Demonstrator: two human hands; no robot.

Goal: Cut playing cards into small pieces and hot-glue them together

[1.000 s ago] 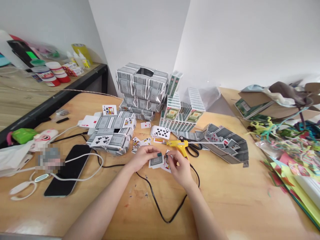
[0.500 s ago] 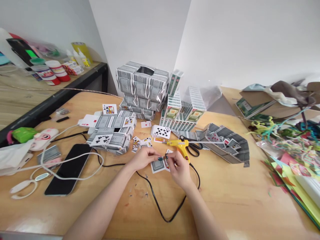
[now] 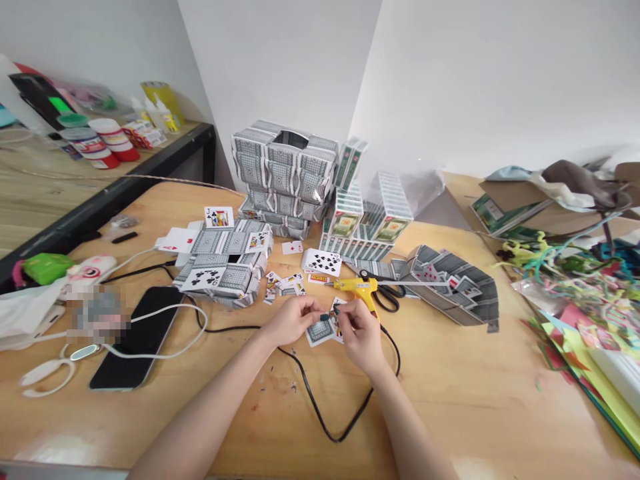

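Note:
My left hand (image 3: 296,321) has its thumb and fingertips closed together over a face-down playing card (image 3: 320,332) with a grey patterned back. Close beside it, my right hand (image 3: 363,337) is also pinched, above a face-up jack card (image 3: 339,331) that it partly covers. What the fingertips grip is too small and hidden to make out. A yellow glue gun (image 3: 361,288) lies just beyond my right hand, its black cord looping round below. Black-handled scissors (image 3: 391,297) rest beside it. Cut card pieces (image 3: 285,286) and a stack of cards (image 3: 321,262) lie past my fingers.
Behind stand a tall structure of grey-backed cards (image 3: 285,167) and green card boxes (image 3: 391,207). A low card structure (image 3: 227,263) is left, an open one (image 3: 445,290) right. A phone (image 3: 131,350) and white cable lie left; coloured paper (image 3: 590,353) lies right.
Both hands have shifted slightly to the right, and their fingertips have come a little apart. The face-down card beneath has moved slightly right and turned a little.

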